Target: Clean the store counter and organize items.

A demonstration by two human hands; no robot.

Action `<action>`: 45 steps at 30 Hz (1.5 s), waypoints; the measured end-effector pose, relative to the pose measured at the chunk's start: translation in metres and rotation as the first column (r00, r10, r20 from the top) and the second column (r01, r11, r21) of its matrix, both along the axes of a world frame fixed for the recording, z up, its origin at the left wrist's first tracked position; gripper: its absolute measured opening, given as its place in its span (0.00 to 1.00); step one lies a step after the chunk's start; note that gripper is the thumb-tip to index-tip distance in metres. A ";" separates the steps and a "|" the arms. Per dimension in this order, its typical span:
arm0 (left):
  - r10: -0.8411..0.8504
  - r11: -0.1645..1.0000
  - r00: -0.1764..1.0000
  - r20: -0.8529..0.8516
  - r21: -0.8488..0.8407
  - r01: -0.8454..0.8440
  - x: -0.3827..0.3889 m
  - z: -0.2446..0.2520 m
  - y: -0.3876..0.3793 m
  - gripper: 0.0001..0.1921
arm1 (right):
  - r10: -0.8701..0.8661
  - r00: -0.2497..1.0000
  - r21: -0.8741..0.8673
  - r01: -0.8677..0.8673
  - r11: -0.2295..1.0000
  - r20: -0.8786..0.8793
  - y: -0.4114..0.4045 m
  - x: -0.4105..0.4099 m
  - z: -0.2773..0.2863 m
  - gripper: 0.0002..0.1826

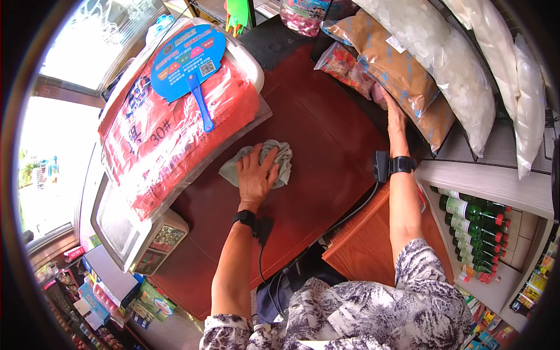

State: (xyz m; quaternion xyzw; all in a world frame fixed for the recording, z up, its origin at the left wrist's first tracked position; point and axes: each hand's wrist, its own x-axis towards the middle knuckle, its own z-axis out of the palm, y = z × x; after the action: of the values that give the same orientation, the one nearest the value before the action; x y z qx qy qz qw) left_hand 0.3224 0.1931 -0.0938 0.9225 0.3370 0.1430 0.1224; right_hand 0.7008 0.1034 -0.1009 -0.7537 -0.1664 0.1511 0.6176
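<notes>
My left hand [257, 173] lies on a crumpled pale green-grey cloth [282, 159], its fingers bent into the folds. Under the cloth is the glossy dark red tabletop [306, 183]. My right hand [393, 113] reaches to the table's far right edge, beside a clear bag of red-wrapped packets [343, 68] and a small pink item [378, 94]. Its fingertips are partly hidden there, so whether they grip anything is unclear. Right against that hand is a large brown bag with blue marks [393, 61].
A red plastic pack [192, 131] topped by a blue hand fan [188, 61] rests on a white-framed case [168, 238] at left. Clear bags of white goods [459, 74] line the right rack. Green bottles [474, 232] fill a lower shelf. A wooden cabinet [363, 245] stands below.
</notes>
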 end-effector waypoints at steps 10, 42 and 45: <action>0.000 1.000 1.000 0.008 -0.009 0.000 0.001 -0.001 0.000 0.18 | -0.194 0.946 -0.080 0.222 0.972 0.261 -0.036 -0.091 0.028 0.56; 0.015 1.000 0.998 0.068 -0.009 -0.014 0.001 0.000 0.005 0.18 | 0.326 0.926 -0.012 -0.334 0.943 -0.192 -0.064 -0.186 0.068 0.41; 0.018 1.000 0.997 0.070 -0.027 -0.016 0.004 0.002 0.005 0.18 | 0.181 0.963 -0.029 -0.191 0.981 -0.201 -0.037 -0.143 0.054 0.38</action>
State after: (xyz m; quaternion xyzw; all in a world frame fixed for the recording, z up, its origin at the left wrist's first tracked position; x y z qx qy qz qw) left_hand 0.3259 0.1980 -0.0916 0.9123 0.3423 0.1719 0.1449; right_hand 0.5579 0.0669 -0.0472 -0.7307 -0.1707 0.2864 0.5958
